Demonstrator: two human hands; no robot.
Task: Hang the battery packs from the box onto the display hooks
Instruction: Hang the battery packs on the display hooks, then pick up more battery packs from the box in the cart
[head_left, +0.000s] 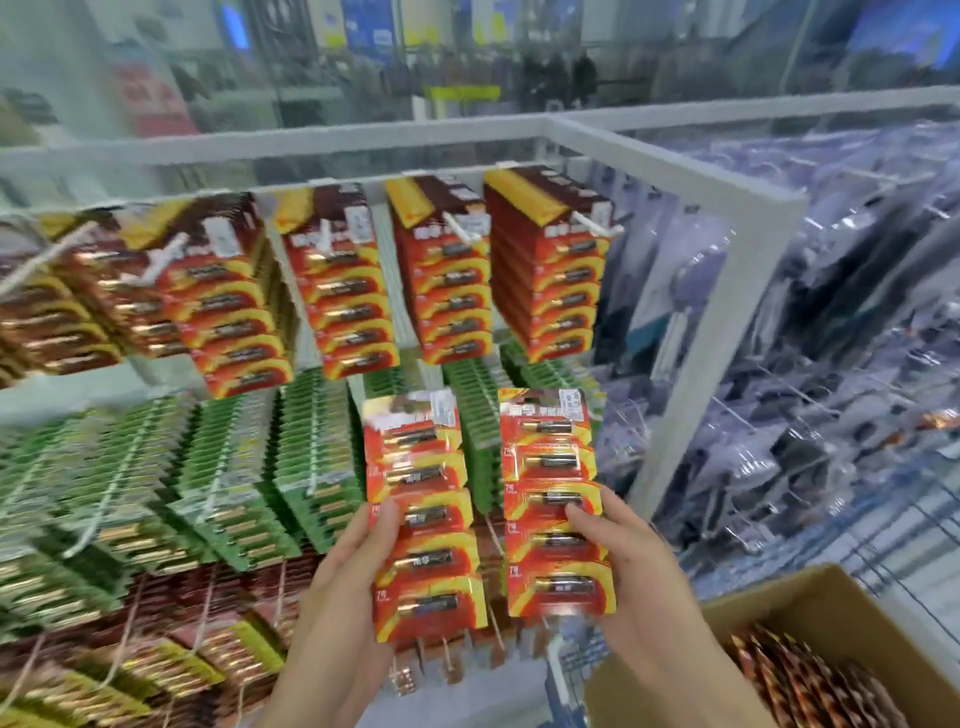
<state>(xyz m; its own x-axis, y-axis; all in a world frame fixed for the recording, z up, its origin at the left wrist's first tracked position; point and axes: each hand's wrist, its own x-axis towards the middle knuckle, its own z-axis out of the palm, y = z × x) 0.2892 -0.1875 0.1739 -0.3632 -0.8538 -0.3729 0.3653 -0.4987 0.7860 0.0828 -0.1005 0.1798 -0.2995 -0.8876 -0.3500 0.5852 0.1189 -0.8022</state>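
The head view looks down a shop display: a white rack (719, 291) stands in front of glass, and the room beyond it is blurred, with blue and yellow signs. Along the top row, white hooks (457, 226) carry thick stacks of red packs (452, 296). Below them hang rows of green packs (234, 467), and lower still brownish ones (218, 649) whose print is too smeared to read. To the right of the rack, clear bags (857, 364) hang on wire pegs. At the lower right corner sits an open cardboard box (810, 608) with more packs (815, 680) lying inside, probably the same kind, though they are out of focus. Two strips are held up side by side, just apart, in front of the green rows and below the red stacks. The left strip (421, 483) and the right strip (553, 467) are each red and yellow cards with five single batteries in blisters, one above another, and a price sticker at the top. The left hand (348, 587) grips its strip at the left edge, thumb on the front and fingers curled behind. The right hand (639, 582) does the same at the right strip's right edge, thumb pressing on the middle cell.
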